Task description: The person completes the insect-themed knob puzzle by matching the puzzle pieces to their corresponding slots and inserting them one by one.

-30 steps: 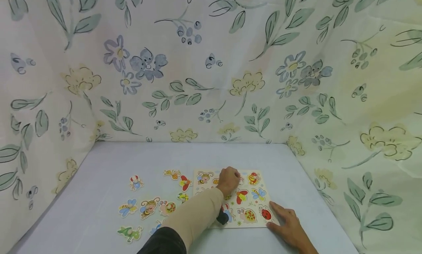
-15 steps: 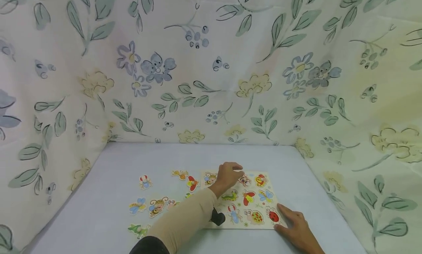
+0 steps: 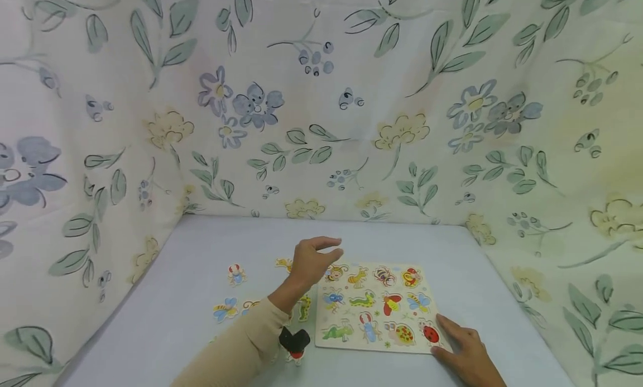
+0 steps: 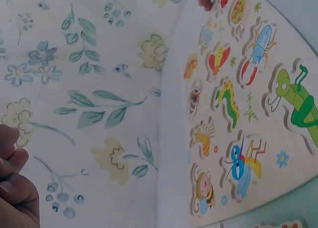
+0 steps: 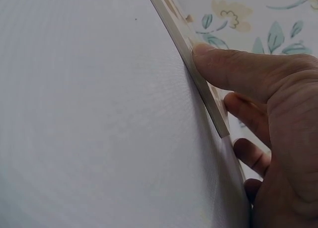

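The wooden insect puzzle board (image 3: 346, 314) lies flat on the table, its pictures showing in rows. My left hand (image 3: 312, 264) is raised over the board's far left corner, thumb and fingers apart with nothing between them. In the left wrist view, part of the left hand (image 4: 17, 188) shows at the edge, away from the board (image 4: 266, 133). My right hand (image 3: 467, 345) holds the board's near right corner. In the right wrist view, its thumb lies against the board's edge (image 5: 203, 96) and its fingers curl along the adjoining side.
Loose insect pieces lie left of the board: a stag beetle piece (image 3: 236, 274), a blue-winged piece (image 3: 226, 310), a caterpillar piece (image 3: 304, 309) and others partly hidden by the left arm. Floral cloth (image 3: 301, 152) walls the table (image 3: 201, 253) at the back and sides.
My left hand has lifted off the board's far row and moved left, its thumb and fingers spreading. The view has turned slightly left. My right hand stays at the board's corner.
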A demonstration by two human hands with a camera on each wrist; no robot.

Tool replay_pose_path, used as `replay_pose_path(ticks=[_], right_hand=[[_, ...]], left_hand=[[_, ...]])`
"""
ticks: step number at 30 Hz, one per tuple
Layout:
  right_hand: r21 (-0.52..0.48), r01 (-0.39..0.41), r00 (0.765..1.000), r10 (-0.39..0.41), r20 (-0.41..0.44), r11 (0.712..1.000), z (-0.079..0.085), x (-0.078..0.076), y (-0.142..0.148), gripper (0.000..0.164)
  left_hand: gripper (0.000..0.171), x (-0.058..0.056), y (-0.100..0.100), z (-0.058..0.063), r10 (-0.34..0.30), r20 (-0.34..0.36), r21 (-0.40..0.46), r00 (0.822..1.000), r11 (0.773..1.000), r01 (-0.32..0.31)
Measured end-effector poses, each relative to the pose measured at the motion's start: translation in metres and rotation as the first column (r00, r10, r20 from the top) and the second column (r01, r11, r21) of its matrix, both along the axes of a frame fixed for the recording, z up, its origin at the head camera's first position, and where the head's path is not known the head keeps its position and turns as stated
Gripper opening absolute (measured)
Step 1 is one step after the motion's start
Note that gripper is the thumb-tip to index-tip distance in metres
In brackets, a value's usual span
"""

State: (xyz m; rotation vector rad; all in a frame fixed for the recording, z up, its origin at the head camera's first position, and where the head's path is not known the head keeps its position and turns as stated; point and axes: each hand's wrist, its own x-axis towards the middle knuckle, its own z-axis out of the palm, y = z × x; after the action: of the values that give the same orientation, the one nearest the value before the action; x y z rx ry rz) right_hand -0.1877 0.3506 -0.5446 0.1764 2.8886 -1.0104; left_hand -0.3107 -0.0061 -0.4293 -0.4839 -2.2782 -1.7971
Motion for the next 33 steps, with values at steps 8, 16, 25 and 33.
replay_pose_path(ticks=[8,16,25,33], right_hand=[[0.007,-0.019,1.0,0.019,-0.001,1.0,0.002,0.002,0.004,0.09],[0.012,-0.016,1.0,0.015,0.014,1.0,0.004,-0.001,0.007,0.094],[0.037,-0.057,0.998,0.058,-0.04,0.998,0.002,-0.002,0.005,0.089],[0.031,-0.056,0.996,0.058,-0.071,0.998,-0.001,-0.002,0.004,0.086]], left_hand=[[0.018,0.008,-0.038,0.004,0.051,0.02,0.075,0.999,0.996,-0.052],[0.017,0.01,-0.057,-0.008,0.133,0.085,0.036,0.987,0.99,-0.136],[0.017,0.005,-0.075,-0.032,0.226,0.1,-0.019,0.969,0.974,-0.225],[0.013,-0.023,-0.086,-0.06,0.341,0.187,-0.097,0.921,0.94,-0.328]])
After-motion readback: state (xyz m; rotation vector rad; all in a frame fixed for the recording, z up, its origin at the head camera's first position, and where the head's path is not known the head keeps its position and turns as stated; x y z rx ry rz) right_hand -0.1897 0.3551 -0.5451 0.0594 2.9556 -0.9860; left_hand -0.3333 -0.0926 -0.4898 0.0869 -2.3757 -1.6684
